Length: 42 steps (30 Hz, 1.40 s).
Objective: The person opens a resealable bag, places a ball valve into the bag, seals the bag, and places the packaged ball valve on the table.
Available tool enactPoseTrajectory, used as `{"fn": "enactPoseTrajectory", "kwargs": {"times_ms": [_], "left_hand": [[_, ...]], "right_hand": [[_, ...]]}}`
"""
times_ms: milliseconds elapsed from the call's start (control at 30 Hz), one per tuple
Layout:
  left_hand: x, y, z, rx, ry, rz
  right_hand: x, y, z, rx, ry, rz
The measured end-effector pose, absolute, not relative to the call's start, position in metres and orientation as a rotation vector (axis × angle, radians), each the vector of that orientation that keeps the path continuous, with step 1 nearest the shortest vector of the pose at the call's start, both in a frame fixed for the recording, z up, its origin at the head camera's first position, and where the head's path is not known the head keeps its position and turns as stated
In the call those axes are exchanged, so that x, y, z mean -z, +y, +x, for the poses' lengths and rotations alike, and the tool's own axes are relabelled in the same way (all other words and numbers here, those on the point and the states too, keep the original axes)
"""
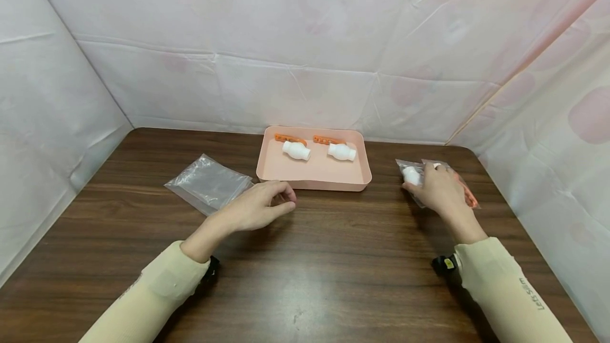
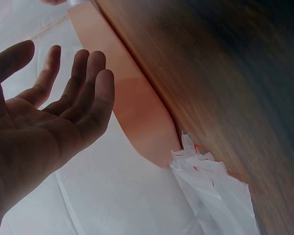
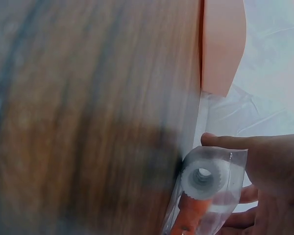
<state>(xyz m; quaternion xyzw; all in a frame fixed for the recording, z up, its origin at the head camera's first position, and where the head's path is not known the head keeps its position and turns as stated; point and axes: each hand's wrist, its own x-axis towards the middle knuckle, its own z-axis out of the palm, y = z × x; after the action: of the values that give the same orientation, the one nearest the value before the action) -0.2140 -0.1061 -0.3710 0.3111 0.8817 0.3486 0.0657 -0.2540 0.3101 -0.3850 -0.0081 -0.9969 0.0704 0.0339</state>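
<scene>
right hand (image 1: 440, 189) fingers (image 3: 225, 141) clamp the bagged valve (image 3: 206, 193); left hand (image 1: 257, 206) fingers apart, empty.

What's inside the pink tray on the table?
The tray holds two white fittings, each with an orange handle behind it. The handles' near edges are hidden behind the fittings.

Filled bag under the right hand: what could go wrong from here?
1. The right hand holds the filled bag near the table's right edge; a slip could send it off.
2. The white fitting sits at the bag's end; if unsealed, it may slide out.
3. The left hand is open, supporting nothing.
</scene>
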Motion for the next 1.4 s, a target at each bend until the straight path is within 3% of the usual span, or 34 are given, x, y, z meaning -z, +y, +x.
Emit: {"fn": "enactPoseTrajectory", "kwargs": {"times_ms": [433, 1000, 1400], "left_hand": [[0.371, -0.106, -0.215, -1.025, 2.670, 0.936], [0.372, -0.106, -0.217, -0.982, 2.673, 0.933], [0.374, -0.108, -0.218, -0.976, 2.678, 0.913]], "right_hand": [[0.380, 0.304, -0.247, -0.228, -3.004, 0.074], [0.366, 0.270, -0.231, -0.310, -2.919, 0.467], [0.369, 0.247, -0.221, -0.379, -2.942, 0.568]]}}
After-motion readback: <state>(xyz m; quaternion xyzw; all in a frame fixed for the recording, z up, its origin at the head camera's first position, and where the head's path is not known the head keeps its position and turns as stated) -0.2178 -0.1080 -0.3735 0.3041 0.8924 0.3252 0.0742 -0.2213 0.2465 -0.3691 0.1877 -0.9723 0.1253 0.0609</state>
